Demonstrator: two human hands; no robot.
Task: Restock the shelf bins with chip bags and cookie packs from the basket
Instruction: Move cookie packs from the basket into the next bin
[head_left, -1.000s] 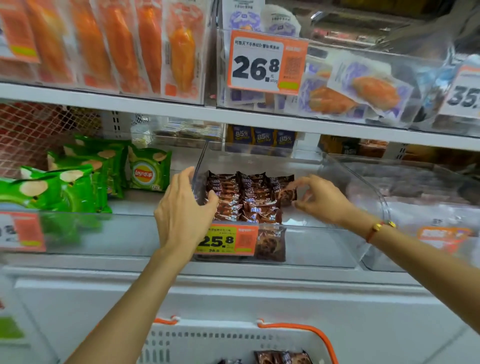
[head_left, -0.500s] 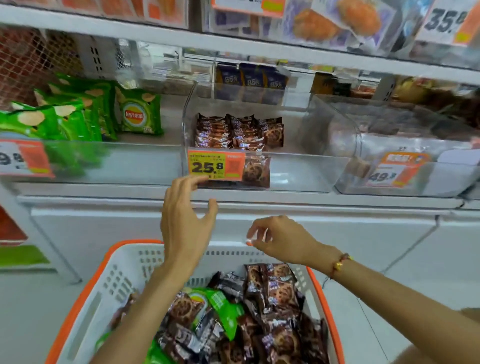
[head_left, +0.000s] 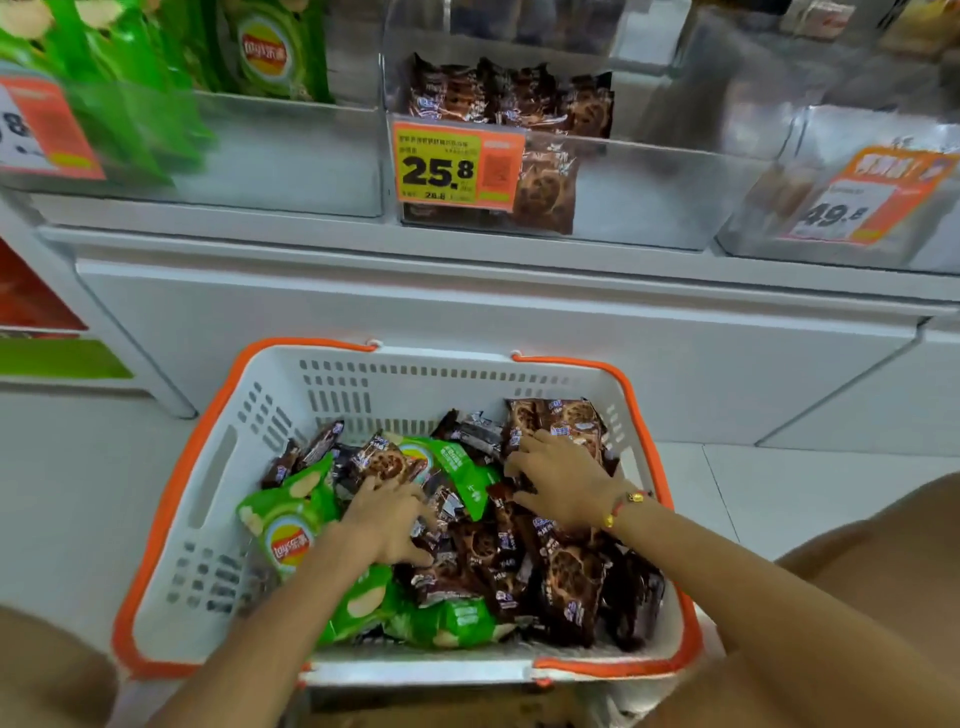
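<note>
Below the shelf, view: my camera now looks down into the basket, where half a second ago it faced the bins head-on.
Basket: white with orange rim and handles, on the pale floor in front of the shelf base; all of it shows now, against only its far half before.
Left hand: it has dropped from the shelf edge into the basket; fingers spread and bent over brown cookie packs near the middle of the pile. I cannot tell whether it has closed on one.
Right hand: also lower than before, palm down on the packs at the basket's far right, fingers splayed and lightly bent; no firm hold shows. A beaded bracelet sits on the wrist.
Chip bags: green, lying on the basket's left side and near edge, mixed among the cookie packs.
Middle bin: clear plastic, holding a row of brown cookie packs at the back and one behind the orange 25.8 price tag.
Left bin: clear, with green chip bags standing in it.
Right bin: blurred, with a 49.8 tag.
</note>
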